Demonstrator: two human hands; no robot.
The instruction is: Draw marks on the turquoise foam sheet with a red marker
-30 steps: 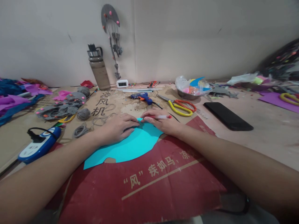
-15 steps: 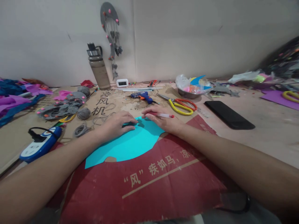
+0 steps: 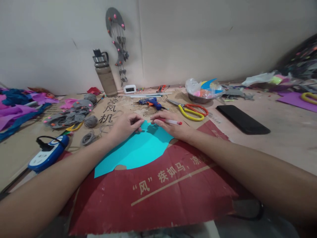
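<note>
A turquoise sheet of paper with a curved, notched lower edge lies on a red printed cardboard. My left hand is at its upper left edge, thumb and fingers curled together; what is between them, if anything, is hidden. A red pen with a clear barrel rests in my right hand, its capped-looking red end pointing right. The fingers of that hand bend over the sheet's top edge, close to my left fingertips, and hide the pen's other end.
Beyond my hands lie a blue glue gun and yellow-and-red scissors. A black phone is on the right, a power strip and grey yarn on the left. A bottle stands near the wall.
My left hand has drawn its fingers together from a flatter pose on the sheet. My right hand keeps the pen in nearly the same place. The view has shifted slightly.
</note>
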